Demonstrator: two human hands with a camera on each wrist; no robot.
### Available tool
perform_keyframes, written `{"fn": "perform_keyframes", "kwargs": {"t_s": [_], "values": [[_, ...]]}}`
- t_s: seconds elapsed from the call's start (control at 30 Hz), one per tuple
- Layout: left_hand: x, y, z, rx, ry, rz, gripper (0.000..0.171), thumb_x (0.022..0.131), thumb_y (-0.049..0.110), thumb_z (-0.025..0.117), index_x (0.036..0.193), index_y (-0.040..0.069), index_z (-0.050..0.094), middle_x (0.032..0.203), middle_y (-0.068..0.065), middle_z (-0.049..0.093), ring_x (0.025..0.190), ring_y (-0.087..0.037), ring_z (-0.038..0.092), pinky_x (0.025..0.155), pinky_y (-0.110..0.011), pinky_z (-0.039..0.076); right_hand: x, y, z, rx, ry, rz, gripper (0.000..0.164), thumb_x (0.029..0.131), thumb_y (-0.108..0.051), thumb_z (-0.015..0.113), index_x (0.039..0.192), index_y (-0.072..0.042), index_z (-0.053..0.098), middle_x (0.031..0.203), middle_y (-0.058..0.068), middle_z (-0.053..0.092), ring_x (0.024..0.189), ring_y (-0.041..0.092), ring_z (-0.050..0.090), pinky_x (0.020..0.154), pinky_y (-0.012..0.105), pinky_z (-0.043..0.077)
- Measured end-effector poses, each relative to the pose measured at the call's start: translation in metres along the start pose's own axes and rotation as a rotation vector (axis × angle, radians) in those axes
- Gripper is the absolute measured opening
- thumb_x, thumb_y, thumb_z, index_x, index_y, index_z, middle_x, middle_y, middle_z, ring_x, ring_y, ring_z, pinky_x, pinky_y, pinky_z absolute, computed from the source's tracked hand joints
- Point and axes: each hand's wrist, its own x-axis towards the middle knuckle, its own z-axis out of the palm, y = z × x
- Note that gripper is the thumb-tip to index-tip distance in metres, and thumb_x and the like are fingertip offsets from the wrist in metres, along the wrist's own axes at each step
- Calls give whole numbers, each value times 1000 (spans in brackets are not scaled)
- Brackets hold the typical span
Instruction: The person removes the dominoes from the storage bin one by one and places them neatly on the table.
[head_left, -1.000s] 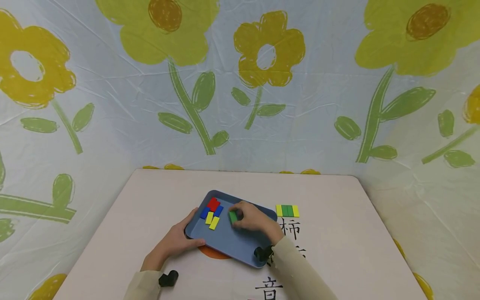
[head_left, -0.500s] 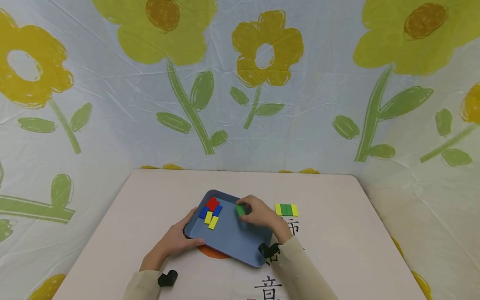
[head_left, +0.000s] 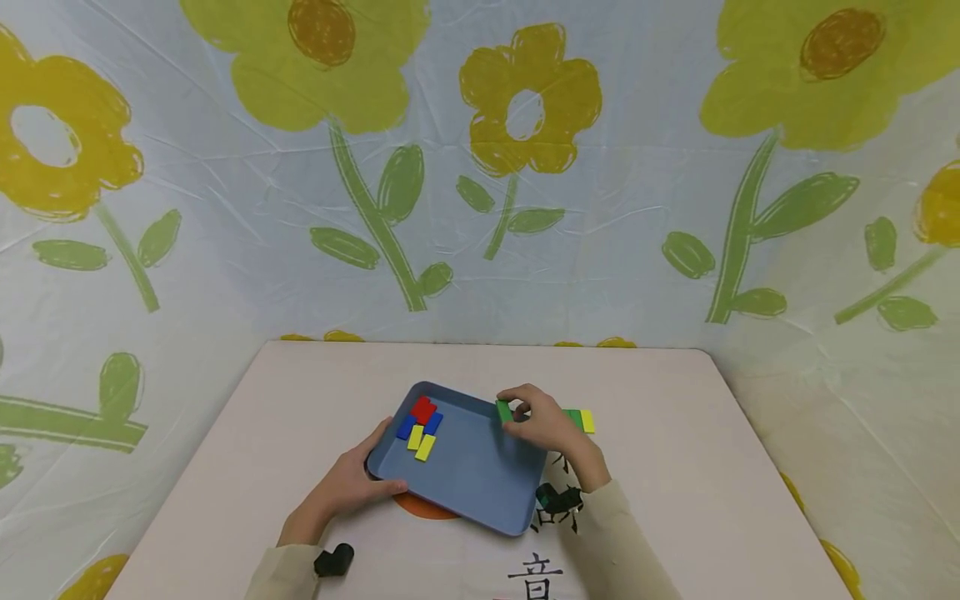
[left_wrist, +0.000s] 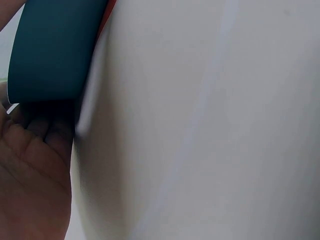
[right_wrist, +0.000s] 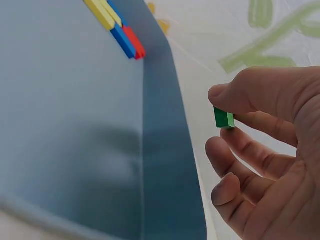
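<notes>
A blue-grey tray (head_left: 465, 475) is held by my left hand (head_left: 348, 479), its thumb over the near rim. In the left wrist view that hand's fingers reach beneath the dark tray underside (left_wrist: 55, 50). My right hand (head_left: 543, 421) pinches a small green block (head_left: 504, 411) at the tray's far right edge; the right wrist view shows this green block (right_wrist: 223, 118) between thumb and fingers. Inside the tray's left part lie red blocks (head_left: 423, 409), blue blocks (head_left: 432, 423) and yellow blocks (head_left: 425, 448).
Right of the tray, a green block (head_left: 575, 418) and a yellow block (head_left: 588, 421) stand side by side on the table (head_left: 675, 500), partly covered by my right hand. Black characters (head_left: 536, 575) and an orange patch (head_left: 427, 506) mark the tabletop. Flower-printed cloth (head_left: 600, 283) surrounds it.
My right hand has carried the green block rightward from over the tray's middle to its far right edge, now covering part of the block row. The left hand and tray stay nearly still.
</notes>
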Motion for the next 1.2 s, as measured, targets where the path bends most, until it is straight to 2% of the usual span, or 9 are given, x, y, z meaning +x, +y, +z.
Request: {"fn": "perform_keyframes", "kwargs": {"t_s": [0.23,0.43,0.6,0.73,0.9,1.07,1.2], "values": [[0,-1,-1,7,-5,3,116,75,61,84,166,30,21,165,-16,37,148,-45,39,115,-69,35,-11,15,-9,31,75,42,46,89,-9,75,134,-4,66,133,18,60,98,24,66,68,29,56],[0,-2,0,11,-1,0,115,75,61,84,166,30,21,165,-16,37,148,-45,40,115,-69,35,-18,29,-11,12,134,85,47,90,-10,75,136,-5,65,135,17,59,106,30,64,62,29,56],[0,-2,0,16,2,-3,115,74,62,84,166,31,22,164,-16,38,148,-45,40,115,-69,35,-25,39,-15,-28,159,108,48,90,-11,74,137,-6,65,138,16,59,114,34,60,71,34,57],[-1,-1,0,2,-3,-1,114,75,61,84,166,31,22,164,-16,38,147,-45,40,115,-69,35,-33,45,-21,-31,165,133,49,91,-14,75,138,-6,64,139,15,59,114,33,60,78,37,55],[-1,-2,0,-2,-7,2,114,75,60,84,166,32,21,164,-16,38,147,-44,40,115,-69,35,-43,55,-27,-38,163,153,49,92,-16,76,138,-5,63,136,15,61,111,33,61,76,36,55],[-1,-3,0,-5,-13,5,112,76,60,84,165,34,21,165,-14,37,149,-44,39,115,-69,35,-52,62,-34,-7,177,182,51,92,-19,77,139,-7,63,139,16,60,115,35,61,80,38,57],[0,-3,-1,-9,-19,7,112,76,60,84,165,35,20,166,-13,36,149,-43,39,116,-69,35,-56,69,-38,-46,189,214,52,91,-19,77,140,-7,62,139,17,59,116,35,61,80,39,57]]}}
